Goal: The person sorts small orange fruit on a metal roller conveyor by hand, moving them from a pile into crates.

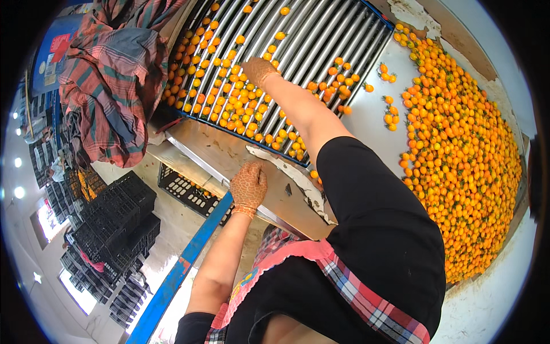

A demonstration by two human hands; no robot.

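Small orange and yellow cherry tomatoes (238, 103) lie scattered over a bed of metal rollers (303, 46) with a blue frame. Over the middle of the rollers is my right hand (260, 71), in a patterned orange-brown glove. Its fingers curl down beside the tomatoes, and their tips are hidden, so any tomato inside them does not show. My left hand (249, 186), gloved alike, rests closed on the metal ledge (215, 146) in front of the rollers, near the end of a blue bar (189, 258). What its curled fingers hold, if anything, is out of sight.
A large heap of cherry tomatoes (458, 160) fills the right side, with a few loose ones on the metal sheet (366, 114). Plaid cloth (114, 86) hangs at upper left. Black crates (114, 206) are stacked at left; another black crate (192, 192) sits below the ledge.
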